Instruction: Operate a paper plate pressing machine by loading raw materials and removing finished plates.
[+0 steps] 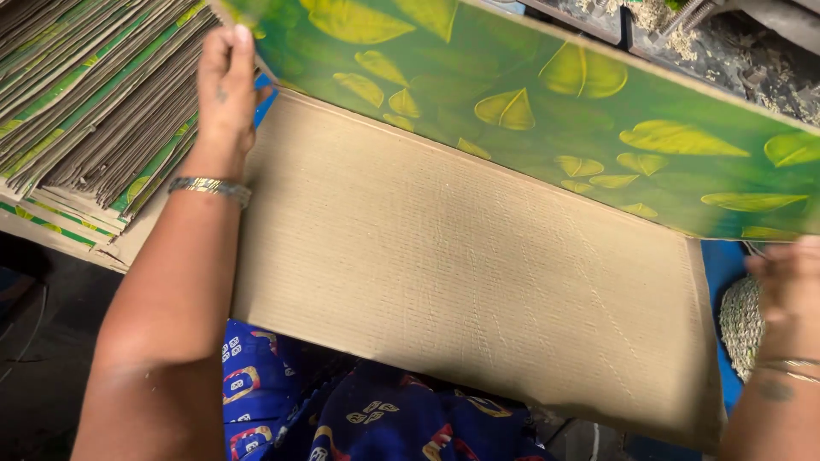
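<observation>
A large corrugated cardboard sheet is folded along a crease: its plain brown panel [461, 265] lies flat over my lap, and its green panel [547, 111] printed with yellow leaves stands tilted up behind it. My left hand [226, 81], with a metal bracelet at the wrist, grips the upper left corner of the green panel. My right hand [790, 277], with thin bangles, holds the sheet's right edge near the fold; its fingers are partly cut off by the frame edge.
A thick stack of similar flat cardboard sheets [94, 111] lies at the upper left. Blue patterned cloth [342, 401] covers my lap below the sheet. A woven round object [739, 320] sits at the right. Paper scraps and dust [752, 60] lie at the upper right.
</observation>
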